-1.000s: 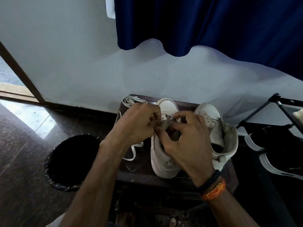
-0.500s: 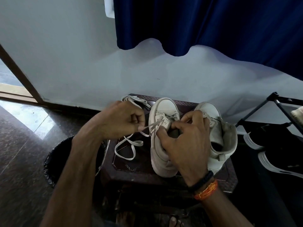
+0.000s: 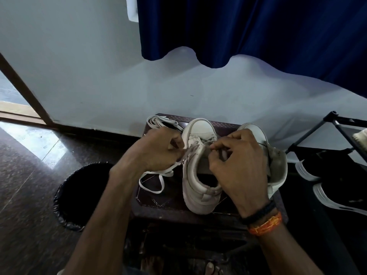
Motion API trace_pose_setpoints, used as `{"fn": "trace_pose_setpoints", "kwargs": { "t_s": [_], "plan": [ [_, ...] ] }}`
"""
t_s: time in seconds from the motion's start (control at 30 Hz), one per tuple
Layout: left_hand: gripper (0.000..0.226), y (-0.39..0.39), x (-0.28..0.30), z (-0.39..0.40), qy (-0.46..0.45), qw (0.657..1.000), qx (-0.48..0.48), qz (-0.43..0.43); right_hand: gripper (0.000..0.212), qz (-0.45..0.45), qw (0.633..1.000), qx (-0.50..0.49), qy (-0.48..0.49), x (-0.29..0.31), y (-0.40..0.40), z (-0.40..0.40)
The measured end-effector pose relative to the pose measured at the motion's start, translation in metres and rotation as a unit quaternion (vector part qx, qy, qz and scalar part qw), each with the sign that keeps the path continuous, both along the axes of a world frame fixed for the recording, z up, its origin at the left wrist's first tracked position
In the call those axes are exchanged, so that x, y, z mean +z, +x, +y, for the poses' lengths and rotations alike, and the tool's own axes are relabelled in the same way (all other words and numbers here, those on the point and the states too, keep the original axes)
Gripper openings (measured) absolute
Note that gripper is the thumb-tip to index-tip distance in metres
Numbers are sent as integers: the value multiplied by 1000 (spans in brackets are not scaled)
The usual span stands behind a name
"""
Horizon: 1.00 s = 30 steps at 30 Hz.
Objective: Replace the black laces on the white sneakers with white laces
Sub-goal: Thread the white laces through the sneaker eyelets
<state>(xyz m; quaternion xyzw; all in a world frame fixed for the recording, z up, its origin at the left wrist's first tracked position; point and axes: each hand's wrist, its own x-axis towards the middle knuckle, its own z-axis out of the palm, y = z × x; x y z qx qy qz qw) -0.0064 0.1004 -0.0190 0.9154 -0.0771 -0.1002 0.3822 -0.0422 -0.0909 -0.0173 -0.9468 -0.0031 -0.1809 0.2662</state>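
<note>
- The left hand (image 3: 158, 149) pinches the white lace (image 3: 156, 175) beside the left sneaker (image 3: 198, 175).
- The right hand (image 3: 238, 165) pinches that sneaker's tongue (image 3: 204, 155).

1. Dim room; daylight enters from the doorway (image 3: 12, 100) at left.
2. Glare patch on the polished floor (image 3: 37, 141).
3. Bin (image 3: 79, 195) interior and lower frame sink into shadow.
4. Wide-angle bending at edges; slight softness overall.

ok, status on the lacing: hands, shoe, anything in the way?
Left hand pinches white lace. Right hand pinches lace at left sneaker eyelets. Spare lace bundle lies behind on stool. No obstruction seen.
</note>
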Motion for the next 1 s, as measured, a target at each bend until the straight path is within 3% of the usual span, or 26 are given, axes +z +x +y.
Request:
{"fn": "trace_pose_setpoints", "kwargs": {
  "t_s": [0.33, 0.43, 0.57, 0.67, 0.77, 0.87, 1.0],
  "plan": [
    [9, -1, -1, -15, 39, 999, -29, -15, 3, 18, 1000, 9, -13, 3, 1, 0],
    [34, 2, 8, -10, 4, 999, -3, -49, 2, 17, 1000, 9, -21, 5, 1, -2],
    [31, -2, 24, 8, -191, 980, 52, -27, 5, 18, 999, 13, -24, 6, 2, -6],
    [28, -10, 41, 17, -322, 940, 94, -62, 6, -2, 1000, 18, 1, 3, 3, -4],
    [24, -14, 53, 14, -432, 897, 78, -44, 7, -40, 993, 64, 91, 6, 2, 3],
    [19, -15, 54, 0, -481, 877, 23, 2, 10, -14, 967, 155, 201, 19, -3, 17],
    [16, -18, 58, -19, -488, 872, -3, 27, 9, 69, 945, 200, 249, 24, -4, 27]
  ]
}}
